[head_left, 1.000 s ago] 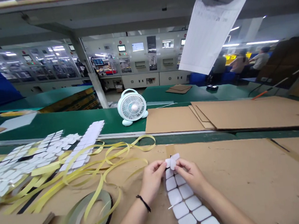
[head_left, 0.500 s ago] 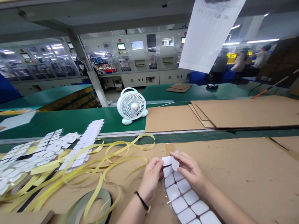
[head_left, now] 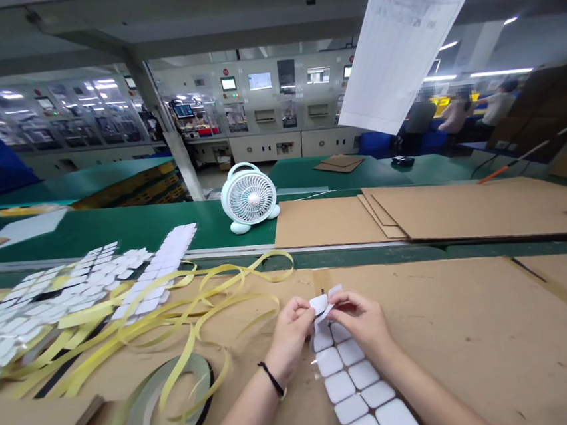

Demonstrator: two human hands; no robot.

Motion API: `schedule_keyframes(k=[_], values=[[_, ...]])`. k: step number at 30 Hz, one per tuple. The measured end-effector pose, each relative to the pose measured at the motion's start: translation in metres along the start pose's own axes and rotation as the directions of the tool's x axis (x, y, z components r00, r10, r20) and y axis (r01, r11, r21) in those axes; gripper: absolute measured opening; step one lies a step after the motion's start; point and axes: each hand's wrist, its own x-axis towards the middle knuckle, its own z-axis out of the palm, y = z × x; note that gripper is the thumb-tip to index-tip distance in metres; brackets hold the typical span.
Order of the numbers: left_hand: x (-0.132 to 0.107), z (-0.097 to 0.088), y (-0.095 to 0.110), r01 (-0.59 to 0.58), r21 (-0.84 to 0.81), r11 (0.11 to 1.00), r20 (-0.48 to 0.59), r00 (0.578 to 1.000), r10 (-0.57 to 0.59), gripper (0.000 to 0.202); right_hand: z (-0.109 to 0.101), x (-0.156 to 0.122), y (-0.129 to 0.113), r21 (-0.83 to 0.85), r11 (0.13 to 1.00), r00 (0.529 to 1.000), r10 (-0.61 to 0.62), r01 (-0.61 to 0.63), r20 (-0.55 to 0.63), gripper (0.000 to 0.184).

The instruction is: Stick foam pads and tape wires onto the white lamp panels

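Observation:
A strip of white rounded pads (head_left: pixel 353 383), two abreast, runs from the lower edge up to my hands on the cardboard-covered bench (head_left: pixel 475 327). My left hand (head_left: pixel 291 335), with a black band at the wrist, pinches the strip's top-left pad. My right hand (head_left: pixel 364 321) pinches a small white pad (head_left: pixel 322 303) at the strip's top end, lifted off the bench. Both hands are closed, fingertips almost touching.
Loose yellow tape strips (head_left: pixel 172 310) and a tape roll (head_left: pixel 167 411) lie to the left. Piles of white pads (head_left: pixel 61 294) sit further left. A small white fan (head_left: pixel 249 199) and cardboard sheets (head_left: pixel 414 216) lie on the green belt. A paper sheet (head_left: pixel 397 41) hangs overhead. People sit far right.
My fingers have kept working the top pads of the strip, spreading apart and then closing together again. The view has tilted slightly. The strip itself has barely shifted.

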Motion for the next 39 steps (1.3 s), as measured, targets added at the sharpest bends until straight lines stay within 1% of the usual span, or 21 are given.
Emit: schedule_keyframes(k=[2, 3, 5, 6, 7, 8, 9, 10, 11, 12, 13, 14, 15, 16, 18, 20, 23, 28, 32, 35, 39], values=[[0.0, 0.0, -0.001, -0.002, 0.015, 1.0, 0.001, 1.0, 0.002, 0.023, 0.0, 0.001, 0.0, 0.085, 0.992, 0.995, 0.097, -0.097, 0.006, 0.018], [0.0, -0.001, -0.001, -0.001, 0.014, 1.0, -0.003, 1.0, 0.001, 0.023, -0.001, 0.002, -0.001, 0.134, 0.981, 0.99, 0.134, -0.138, 0.041, 0.022], [0.002, -0.002, -0.002, 0.001, 0.001, 1.0, -0.028, 1.0, -0.001, 0.022, -0.004, 0.003, -0.005, 0.245, 0.951, 0.979, 0.163, -0.189, 0.119, 0.033], [0.002, -0.003, -0.003, 0.004, -0.011, 1.0, -0.049, 0.999, -0.005, 0.022, -0.006, 0.003, -0.007, 0.301, 0.936, 0.981, 0.152, -0.182, 0.119, 0.039], [0.003, -0.004, -0.003, 0.008, -0.025, 1.0, -0.071, 0.997, -0.01, 0.022, -0.008, 0.004, -0.009, 0.339, 0.929, 0.989, 0.133, -0.148, 0.068, 0.04], [0.003, -0.004, -0.004, 0.012, -0.035, 0.999, -0.091, 0.996, -0.015, 0.023, -0.011, 0.004, -0.01, 0.335, 0.938, 0.994, 0.107, -0.091, -0.03, 0.037], [0.004, -0.004, -0.004, 0.012, -0.041, 0.999, -0.109, 0.994, -0.016, 0.024, -0.013, 0.005, -0.012, 0.27, 0.963, 0.987, 0.06, -0.018, -0.146, 0.03], [0.003, -0.005, -0.004, 0.003, -0.039, 0.999, -0.12, 0.993, -0.008, 0.025, -0.016, 0.005, -0.013, 0.138, 0.989, 0.969, -0.021, 0.057, -0.248, 0.022], [0.003, -0.004, -0.004, -0.013, -0.026, 1.0, -0.123, 0.992, 0.01, 0.026, -0.018, 0.005, -0.014, -0.042, 0.992, 0.949, -0.126, 0.119, -0.287, 0.017], [0.002, -0.004, -0.003, -0.034, -0.004, 0.999, -0.121, 0.992, 0.033, 0.028, -0.019, 0.005, -0.015, -0.23, 0.957, 0.937, -0.234, 0.175, -0.258, 0.014], [0.001, -0.003, -0.003, -0.056, 0.021, 0.998, -0.115, 0.992, 0.059, 0.028, -0.019, 0.004, -0.015, -0.389, 0.892, 0.93, -0.32, 0.231, -0.179, 0.013], [-0.001, -0.002, -0.002, -0.076, 0.041, 0.996, -0.103, 0.991, 0.08, 0.029, -0.019, 0.004, -0.016, -0.503, 0.817, 0.925, -0.371, 0.282, -0.086, 0.013], [-0.002, -0.001, 0.0, -0.091, 0.055, 0.994, -0.086, 0.992, 0.095, 0.03, -0.018, 0.003, -0.016, -0.575, 0.755, 0.92, -0.391, 0.315, -0.01, 0.013], [-0.004, 0.0, 0.001, -0.099, 0.063, 0.993, -0.068, 0.992, 0.103, 0.03, -0.017, 0.002, -0.016, -0.623, 0.712, 0.921, -0.388, 0.324, 0.035, 0.012], [-0.006, 0.001, 0.002, -0.102, 0.058, 0.993, -0.034, 0.994, 0.104, 0.031, -0.014, 0.001, -0.015, -0.682, 0.664, 0.931, -0.358, 0.306, 0.07, 0.014], [-0.006, 0.002, 0.003, -0.101, 0.033, 0.994, -0.003, 0.995, 0.101, 0.031, -0.012, 0.0, -0.015, -0.712, 0.64, 0.942, -0.322, 0.29, 0.094, 0.015], [-0.004, 0.001, 0.004, -0.089, -0.007, 0.996, 0.031, 0.996, 0.089, 0.03, -0.012, 0.0, -0.012, -0.714, 0.633, 0.948, -0.282, 0.3, 0.149, 0.017], [-0.002, -0.002, 0.004, -0.088, 0.006, 0.996, 0.064, 0.994, 0.088, 0.028, -0.019, 0.003, -0.01, -0.708, 0.651, 0.961, -0.215, 0.273, 0.173, 0.021], [-0.002, -0.004, 0.001, -0.118, 0.003, 0.993, 0.12, 0.986, 0.117, 0.026, -0.021, 0.002, -0.015, -0.661, 0.683, 0.951, -0.212, 0.31, 0.227, 0.018], [-0.002, -0.005, 0.0, -0.107, -0.014, 0.994, 0.154, 0.982, 0.108, 0.027, -0.019, 0.0, -0.019, -0.674, 0.654, 0.939, -0.23, 0.343, 0.255, 0.017], [-0.004, -0.005, 0.001, -0.14, 0.025, 0.99, 0.188, 0.973, 0.133, 0.023, -0.018, 0.0, -0.019, -0.703, 0.592, 0.919, -0.246, 0.393, 0.307, 0.019]])
